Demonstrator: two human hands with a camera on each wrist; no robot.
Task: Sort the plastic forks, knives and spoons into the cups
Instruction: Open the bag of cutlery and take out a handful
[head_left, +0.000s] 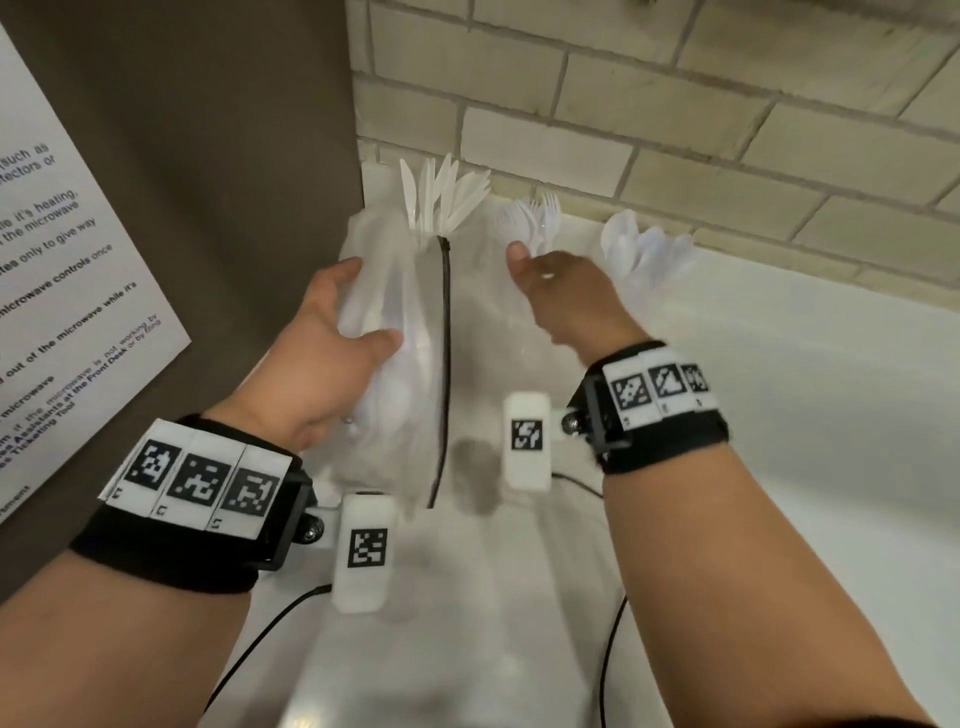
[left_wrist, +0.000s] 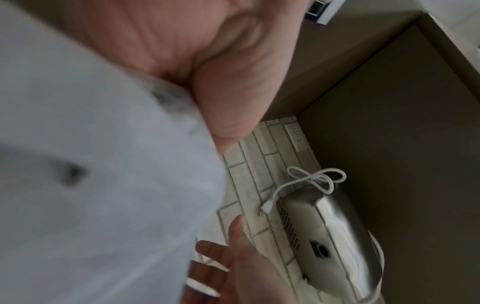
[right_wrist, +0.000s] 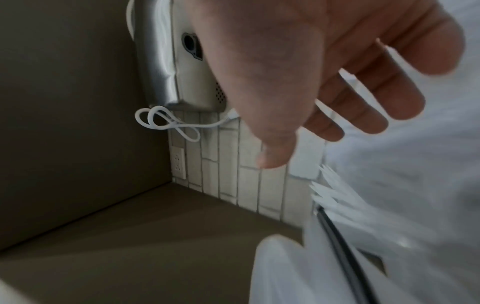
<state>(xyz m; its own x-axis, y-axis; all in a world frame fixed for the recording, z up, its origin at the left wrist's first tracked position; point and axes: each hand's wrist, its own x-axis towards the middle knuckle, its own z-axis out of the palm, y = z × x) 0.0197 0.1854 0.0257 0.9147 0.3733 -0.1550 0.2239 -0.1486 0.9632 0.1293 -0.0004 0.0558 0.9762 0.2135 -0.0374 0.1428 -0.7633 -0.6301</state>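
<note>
My left hand (head_left: 369, 304) grips a translucent plastic bag (head_left: 395, 291) of white cutlery with a black strip down its side; the bag fills the left wrist view (left_wrist: 91, 164). Behind it a bunch of white knives (head_left: 447, 192) fans upward against the wall, seen too in the right wrist view (right_wrist: 335, 193). To their right stand a bunch of forks (head_left: 535, 218) and a bunch of spoons (head_left: 644, 249); their clear cups barely show. My right hand (head_left: 545, 280) hovers just in front of the forks, its fingers (right_wrist: 384, 98) spread and holding nothing.
A brown cabinet panel (head_left: 234, 156) with a printed notice (head_left: 62, 291) closes off the left side. A brick-tile wall (head_left: 675, 104) runs behind the white countertop (head_left: 805, 389). A metal appliance (left_wrist: 324, 236) with a loose white cord (left_wrist: 311, 181) shows in the wrist views.
</note>
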